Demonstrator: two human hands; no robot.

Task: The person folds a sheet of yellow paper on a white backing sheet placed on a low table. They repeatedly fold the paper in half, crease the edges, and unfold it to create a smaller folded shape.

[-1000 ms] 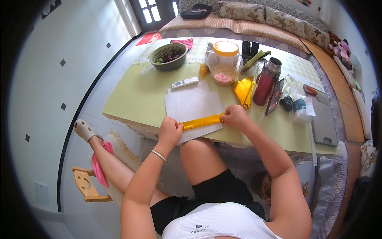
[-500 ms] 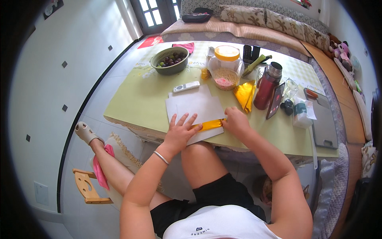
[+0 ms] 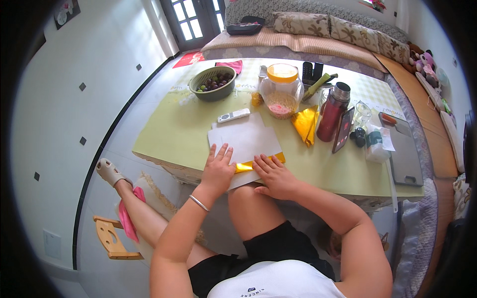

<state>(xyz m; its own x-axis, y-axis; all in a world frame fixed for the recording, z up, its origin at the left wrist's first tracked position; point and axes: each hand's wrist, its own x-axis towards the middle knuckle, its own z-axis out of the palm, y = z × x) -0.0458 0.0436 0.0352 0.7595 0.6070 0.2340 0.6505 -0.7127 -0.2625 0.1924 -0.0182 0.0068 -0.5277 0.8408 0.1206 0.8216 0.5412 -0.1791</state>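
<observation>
A narrow strip of shiny gold foil paper (image 3: 244, 167) lies across white sheets (image 3: 247, 140) at the table's near edge. My left hand (image 3: 218, 166) rests on the left end of the strip and the paper, fingers spread. Over the strip's right part my right hand (image 3: 272, 175) lies flat, fingers stretched out and pointing away from me. A bit of gold shows past its fingertips. Neither hand is closed round anything. Right of the sheets sits a folded piece of gold foil paper (image 3: 304, 124). A white remote control (image 3: 233, 115) lies just beyond the sheets.
Farther back stand a bowl of grapes (image 3: 212, 94), an orange-lidded jar (image 3: 281, 94) and a dark red thermos (image 3: 332, 116). A phone (image 3: 344, 130) leans beside the thermos. At the right are a tissue pack (image 3: 377, 146) and a grey cutting board (image 3: 405, 159).
My right hand has gone from a closed grip at the strip's right end to lying flat on it, shifted left. My left hand stays spread, slightly further left.
</observation>
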